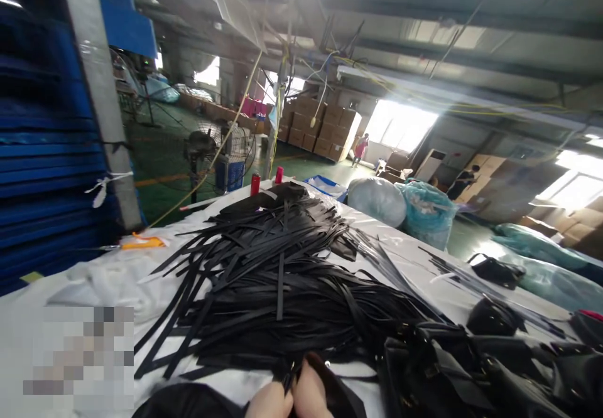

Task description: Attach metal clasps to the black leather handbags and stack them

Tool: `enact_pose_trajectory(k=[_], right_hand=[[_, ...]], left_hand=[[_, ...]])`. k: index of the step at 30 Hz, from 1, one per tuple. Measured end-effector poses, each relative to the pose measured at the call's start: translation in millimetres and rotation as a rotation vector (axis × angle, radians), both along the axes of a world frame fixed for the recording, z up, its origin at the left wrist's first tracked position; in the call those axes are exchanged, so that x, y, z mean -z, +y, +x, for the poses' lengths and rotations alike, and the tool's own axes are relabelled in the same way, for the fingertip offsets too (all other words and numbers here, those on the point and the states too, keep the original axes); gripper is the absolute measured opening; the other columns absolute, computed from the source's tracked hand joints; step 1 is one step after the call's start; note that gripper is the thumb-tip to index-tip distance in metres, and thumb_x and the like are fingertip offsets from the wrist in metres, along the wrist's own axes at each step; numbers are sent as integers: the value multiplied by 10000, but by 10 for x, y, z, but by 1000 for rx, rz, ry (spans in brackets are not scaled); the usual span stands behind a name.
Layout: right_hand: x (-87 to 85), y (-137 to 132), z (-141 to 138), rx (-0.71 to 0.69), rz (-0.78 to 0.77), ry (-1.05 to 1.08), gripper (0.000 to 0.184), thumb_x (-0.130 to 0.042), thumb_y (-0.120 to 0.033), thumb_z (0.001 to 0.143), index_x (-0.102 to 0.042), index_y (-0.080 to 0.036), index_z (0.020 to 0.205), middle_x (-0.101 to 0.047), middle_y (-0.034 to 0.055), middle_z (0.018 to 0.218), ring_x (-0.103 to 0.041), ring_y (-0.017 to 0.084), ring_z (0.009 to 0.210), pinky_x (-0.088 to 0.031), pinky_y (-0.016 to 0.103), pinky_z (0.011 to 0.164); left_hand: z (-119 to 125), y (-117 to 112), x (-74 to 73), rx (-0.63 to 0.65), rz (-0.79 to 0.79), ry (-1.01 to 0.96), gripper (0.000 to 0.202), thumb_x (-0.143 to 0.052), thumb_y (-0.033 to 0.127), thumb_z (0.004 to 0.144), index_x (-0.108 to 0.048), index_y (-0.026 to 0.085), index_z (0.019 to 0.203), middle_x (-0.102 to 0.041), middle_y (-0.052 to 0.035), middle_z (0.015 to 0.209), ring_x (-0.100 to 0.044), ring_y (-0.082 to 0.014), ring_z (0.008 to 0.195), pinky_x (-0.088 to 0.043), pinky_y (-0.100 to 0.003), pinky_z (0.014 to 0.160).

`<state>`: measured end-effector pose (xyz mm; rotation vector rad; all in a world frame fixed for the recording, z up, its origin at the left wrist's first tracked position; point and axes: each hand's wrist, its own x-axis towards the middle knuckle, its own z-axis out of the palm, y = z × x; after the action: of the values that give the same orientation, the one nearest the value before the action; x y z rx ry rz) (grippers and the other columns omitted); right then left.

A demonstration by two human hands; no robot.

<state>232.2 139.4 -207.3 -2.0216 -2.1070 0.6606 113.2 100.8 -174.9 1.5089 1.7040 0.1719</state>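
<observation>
At the bottom centre, my left hand (269, 400) and my right hand (311, 391) are close together, almost touching, with fingers pinched. Between them is the upper edge of a black bag (346, 400), near a small gold-coloured fitting (293, 365). Most of the bag lies below the picture edge, so its full shape is hidden. Just beyond my hands, a large heap of flat black straps (277, 286) spreads over the white table (393, 242). To the right, several shiny black bags (438, 368) with small metal fittings are piled up.
An orange-handled tool (142, 242) lies on white cloth at the left. Two red spools (255, 184) stand at the table's far end. Blue stacked panels (51, 179) and a post (101, 91) border the left. Filled plastic sacks (426, 214) stand along the right side.
</observation>
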Motion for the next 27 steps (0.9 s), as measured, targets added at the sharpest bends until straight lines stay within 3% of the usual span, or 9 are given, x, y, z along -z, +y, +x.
enact_pose_trajectory(k=[4,6,9,12,19,22,25,27], right_hand=[[-335,-3,-24,-125,-119,-10,291,-444,-165,851,-684,-114,1006,-714,175,998,-681,287,957,-503,357,820],[-430,7,16,-185,-176,29,301,-452,-136,844,-673,-126,1048,-700,148,1081,-660,245,1026,-483,314,874],[-396,51,128,-271,-251,125,324,-474,-173,865,-632,-140,1147,-667,98,1183,-619,184,1096,-446,271,942],[-274,73,227,-305,-265,184,379,-553,-202,831,-599,-138,1202,-638,100,1230,-583,203,1139,-408,316,997],[-186,-40,230,-180,-88,138,339,-551,-231,813,-597,-122,1131,-637,120,1145,-562,214,1075,-399,330,970],[-203,-137,196,-121,56,55,268,-559,-252,795,-627,-121,1019,-617,133,1075,-508,251,1066,-367,374,973],[-224,-240,173,-165,237,-61,207,-551,-268,808,-664,-138,923,-601,127,1015,-483,259,1002,-360,383,937],[-227,-294,171,-250,277,-105,236,-542,-289,828,-679,-144,955,-594,125,1027,-480,257,968,-369,381,901]], left_hand=[[-34,-42,-278,1,37,62,429,-375,347,886,-719,117,1000,-718,-186,1016,-680,-294,968,-509,-325,791],[-66,-40,-347,9,10,73,406,-397,327,873,-716,113,1005,-713,-188,1030,-672,-299,986,-507,-326,793],[-101,-4,-279,25,-37,68,454,-371,376,893,-692,100,1056,-692,-203,1080,-651,-300,1032,-494,-333,834],[-109,23,-148,52,-75,60,475,-374,417,894,-676,104,1086,-679,-201,1114,-644,-294,1044,-492,-330,841],[-113,50,-84,84,-69,65,464,-377,399,893,-675,83,1056,-684,-207,1083,-651,-293,1014,-491,-328,832],[-107,67,-51,93,-59,59,450,-385,397,889,-679,89,1038,-686,-201,1079,-654,-290,1004,-492,-327,824],[-100,83,-22,97,-53,56,439,-392,397,888,-681,99,1030,-690,-189,1075,-655,-281,1001,-491,-316,820],[-102,89,-14,96,-50,58,435,-396,394,885,-682,97,1021,-695,-187,1061,-657,-280,995,-492,-311,813]])
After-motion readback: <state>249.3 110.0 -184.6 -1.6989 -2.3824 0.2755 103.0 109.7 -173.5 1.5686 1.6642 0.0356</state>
